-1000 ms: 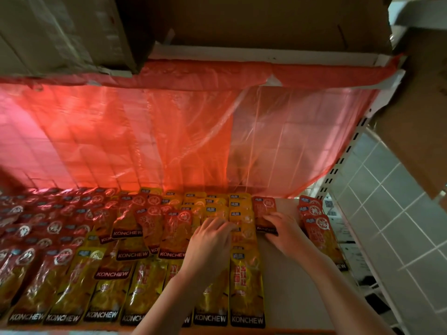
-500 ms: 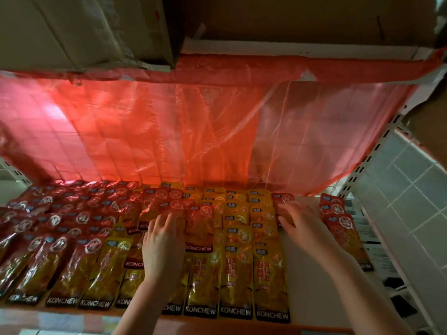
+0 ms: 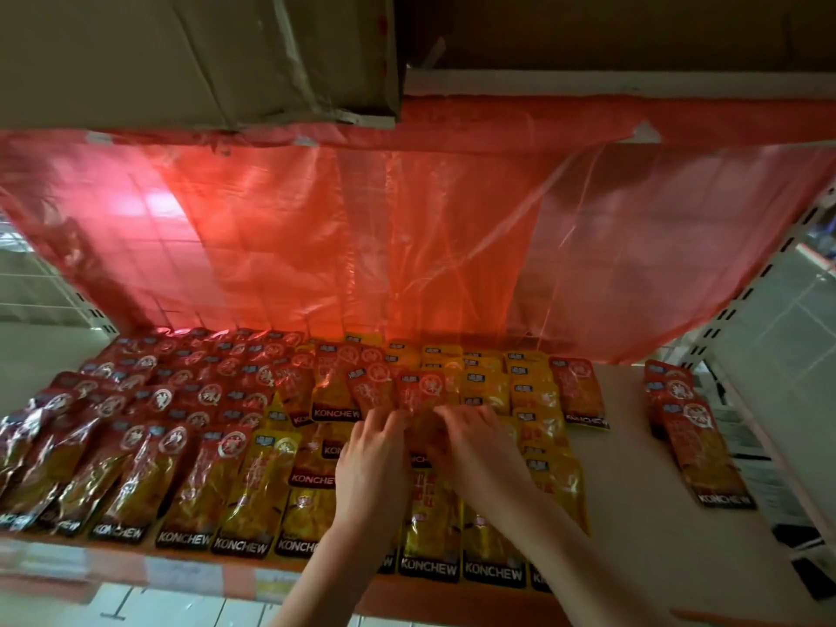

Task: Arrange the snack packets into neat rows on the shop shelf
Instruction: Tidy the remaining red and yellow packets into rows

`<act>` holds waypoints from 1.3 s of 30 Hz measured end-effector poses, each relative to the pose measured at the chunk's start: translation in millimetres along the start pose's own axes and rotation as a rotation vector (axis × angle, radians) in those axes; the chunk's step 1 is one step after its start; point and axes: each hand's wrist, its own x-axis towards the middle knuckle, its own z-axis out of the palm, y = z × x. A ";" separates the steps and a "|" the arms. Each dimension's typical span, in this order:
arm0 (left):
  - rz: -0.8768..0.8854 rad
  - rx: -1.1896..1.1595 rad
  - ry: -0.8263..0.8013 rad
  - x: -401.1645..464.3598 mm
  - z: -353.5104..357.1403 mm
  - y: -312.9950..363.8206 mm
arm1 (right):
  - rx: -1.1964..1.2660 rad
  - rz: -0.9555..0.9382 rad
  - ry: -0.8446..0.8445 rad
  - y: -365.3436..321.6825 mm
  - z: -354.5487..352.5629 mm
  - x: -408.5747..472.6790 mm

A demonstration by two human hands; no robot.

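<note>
Both my hands are down on the shelf, close together in the middle of the packets. My left hand lies palm-down with the fingers reaching forward, the fingertips at the lower edge of a red packet that sits crooked on top of the yellow ones. My right hand is just beside it, fingers also stretched toward the same packet, touching its lower right side. The picture is blurred here, so I cannot tell whether either hand pinches the packet or only presses on it.

The snack packets cover most of the shelf in overlapping rows. The red rows fill the left side, front to back, with their KONCHEW bands along the shelf's front edge. The yellow rows fill the middle, under and around my hands. A few red packets lie askew over the yellow ones just behind my fingers, one tilted with its black band showing. To the right of the yellow rows one red packet lies flat at the back, touching them. Well apart on the far right, beyond a bare strip of shelf, a short red stack runs from back to front.

A red plastic sheet hangs behind the shelf, and cardboard boxes sit on the shelf above.
</note>
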 end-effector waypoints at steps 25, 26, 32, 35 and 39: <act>-0.171 -0.997 -0.172 11.5 -0.5 57.4 | 0.910 0.153 0.394 30.9 -44.4 -25.3; -0.156 -1.027 -0.180 12.7 0.2 65.0 | 0.878 0.128 0.425 34.7 -46.4 -27.9; -0.156 -1.067 -0.242 23.1 15.1 104.4 | 0.238 -0.148 0.569 76.9 -48.0 -54.5; -0.091 -0.990 -0.338 27.1 30.3 123.9 | 0.167 -0.178 0.517 95.9 -47.7 -62.6; -0.066 -0.991 -0.404 26.0 42.2 146.1 | 0.098 -0.147 0.569 113.9 -54.0 -63.0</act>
